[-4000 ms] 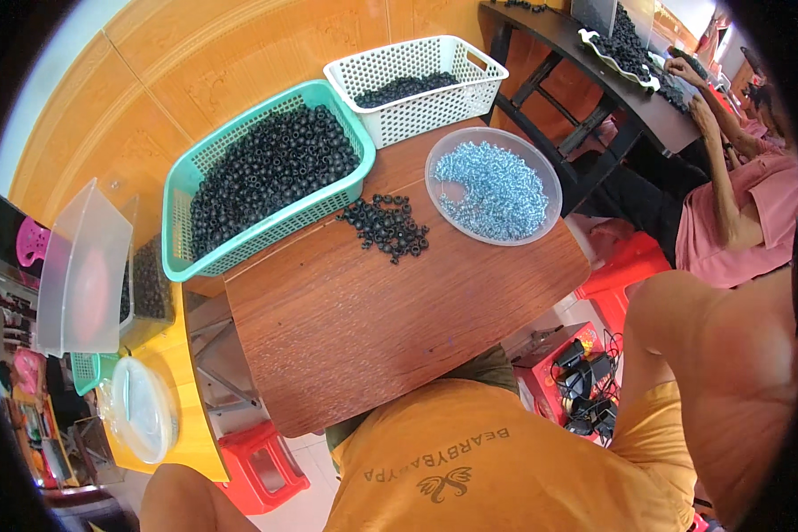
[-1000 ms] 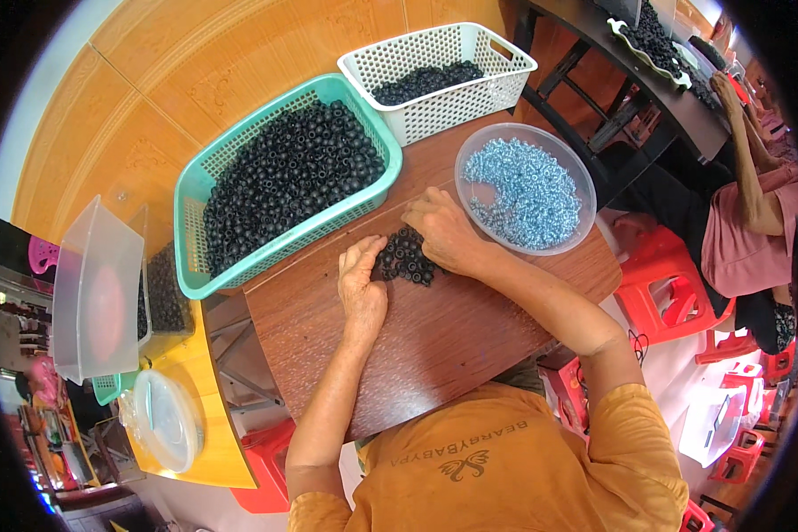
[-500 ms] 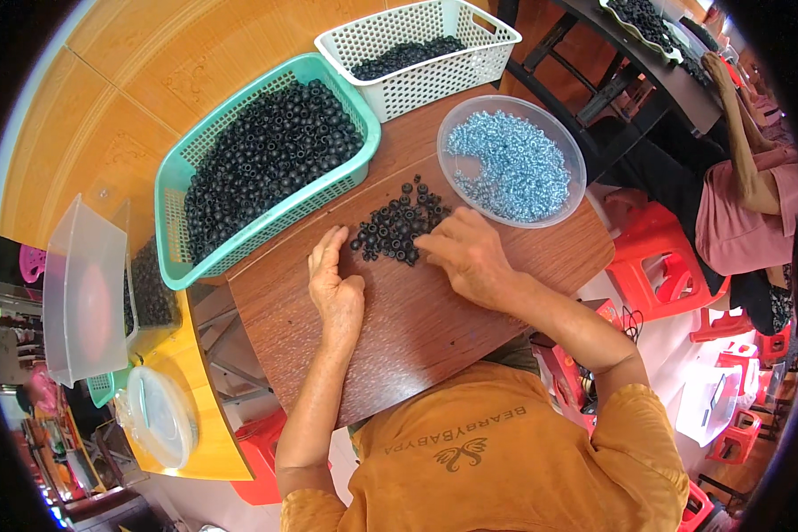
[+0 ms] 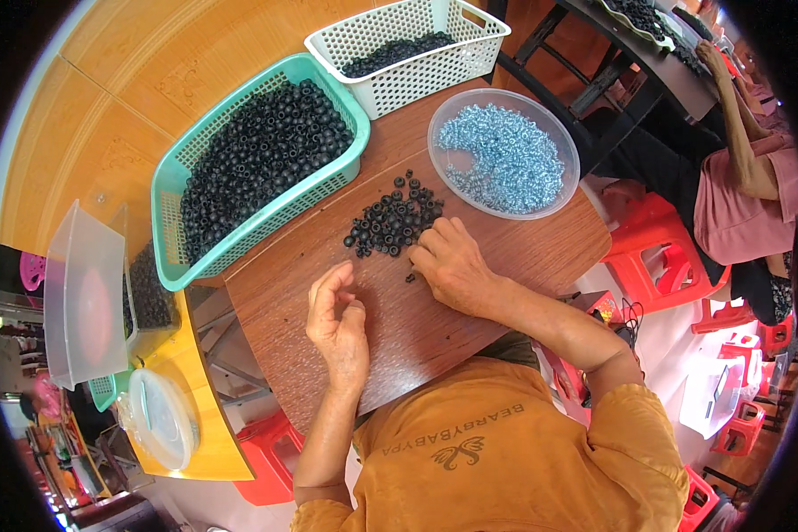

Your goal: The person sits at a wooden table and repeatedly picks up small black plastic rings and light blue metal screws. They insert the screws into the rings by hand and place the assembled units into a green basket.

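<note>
A loose pile of small black ring-shaped pieces (image 4: 390,220), like large-holed beads, lies on the brown wooden table (image 4: 541,244). My right hand (image 4: 452,268) rests at the pile's near right edge, its fingers bent and drawn together. Whatever its fingertips hold, if anything, is hidden. One black piece (image 4: 410,277) lies apart, right beside that hand's thumb side. To the left and nearer me, my left hand (image 4: 337,328) is raised on its side. Its fingers are loosely curved, the thumb apart from them, and nothing shows between.
A green basket (image 4: 259,248) full of black pieces stands far left, a white basket (image 4: 417,84) with more behind it. A round clear tub (image 4: 569,182) of pale blue glittering pieces sits far right. Left is a yellow table (image 4: 208,434); right, red stools (image 4: 652,239) and another person (image 4: 745,204).
My right hand has pulled slightly toward me, and a single black piece now shows apart from the pile. My left hand has moved a little nearer me and its fingers curl more.
</note>
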A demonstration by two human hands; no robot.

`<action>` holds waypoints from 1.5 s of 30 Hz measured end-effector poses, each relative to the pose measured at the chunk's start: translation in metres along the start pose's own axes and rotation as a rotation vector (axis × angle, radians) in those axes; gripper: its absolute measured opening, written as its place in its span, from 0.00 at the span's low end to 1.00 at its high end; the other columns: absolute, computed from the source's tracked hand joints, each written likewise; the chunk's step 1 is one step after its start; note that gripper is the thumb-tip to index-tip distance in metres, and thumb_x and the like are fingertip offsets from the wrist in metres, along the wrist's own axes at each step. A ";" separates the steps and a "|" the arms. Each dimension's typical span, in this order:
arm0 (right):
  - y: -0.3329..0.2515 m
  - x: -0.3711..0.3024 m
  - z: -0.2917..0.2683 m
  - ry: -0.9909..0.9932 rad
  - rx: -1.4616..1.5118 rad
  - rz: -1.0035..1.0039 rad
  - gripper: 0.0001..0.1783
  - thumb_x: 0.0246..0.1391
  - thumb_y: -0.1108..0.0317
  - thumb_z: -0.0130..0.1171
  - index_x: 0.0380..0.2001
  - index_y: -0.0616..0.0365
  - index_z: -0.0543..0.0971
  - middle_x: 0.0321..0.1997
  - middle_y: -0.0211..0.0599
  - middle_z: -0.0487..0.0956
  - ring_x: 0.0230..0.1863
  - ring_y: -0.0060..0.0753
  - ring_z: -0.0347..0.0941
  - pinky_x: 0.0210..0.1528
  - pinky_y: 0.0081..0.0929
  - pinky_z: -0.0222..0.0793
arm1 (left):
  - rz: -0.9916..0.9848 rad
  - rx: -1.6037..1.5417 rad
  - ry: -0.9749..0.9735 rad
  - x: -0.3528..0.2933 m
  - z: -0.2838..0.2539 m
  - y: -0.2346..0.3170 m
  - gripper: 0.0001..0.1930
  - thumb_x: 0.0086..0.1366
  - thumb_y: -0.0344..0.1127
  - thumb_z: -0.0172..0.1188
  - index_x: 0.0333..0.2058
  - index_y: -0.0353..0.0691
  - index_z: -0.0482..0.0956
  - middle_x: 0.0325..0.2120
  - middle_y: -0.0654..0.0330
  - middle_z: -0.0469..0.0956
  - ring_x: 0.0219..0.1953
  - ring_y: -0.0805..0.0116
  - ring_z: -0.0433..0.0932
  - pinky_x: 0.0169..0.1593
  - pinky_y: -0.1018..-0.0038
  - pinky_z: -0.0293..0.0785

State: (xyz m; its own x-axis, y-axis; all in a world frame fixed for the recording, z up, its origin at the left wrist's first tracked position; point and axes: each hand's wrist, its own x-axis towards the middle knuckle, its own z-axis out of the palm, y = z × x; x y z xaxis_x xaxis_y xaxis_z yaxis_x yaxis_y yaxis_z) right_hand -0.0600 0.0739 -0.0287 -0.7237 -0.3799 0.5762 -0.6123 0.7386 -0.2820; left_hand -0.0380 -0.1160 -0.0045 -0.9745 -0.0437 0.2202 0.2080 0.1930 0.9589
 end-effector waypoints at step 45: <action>-0.054 -0.013 -0.019 0.238 0.524 0.282 0.11 0.38 0.79 0.61 0.30 0.62 0.76 0.26 0.36 0.73 0.29 0.37 0.66 0.29 0.30 0.63 | -0.306 -0.512 -0.045 -0.039 0.021 0.016 0.10 0.59 0.24 0.57 0.41 0.32 0.77 0.30 0.61 0.76 0.27 0.76 0.70 0.32 0.80 0.69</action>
State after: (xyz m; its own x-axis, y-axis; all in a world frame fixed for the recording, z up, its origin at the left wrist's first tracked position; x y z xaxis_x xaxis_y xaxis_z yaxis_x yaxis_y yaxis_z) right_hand -0.0110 0.0493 -0.0066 -0.8260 -0.0320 0.5628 -0.5268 0.3993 -0.7504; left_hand 0.0014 -0.0905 -0.0014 -0.9968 0.0212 -0.0769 -0.0797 -0.3193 0.9443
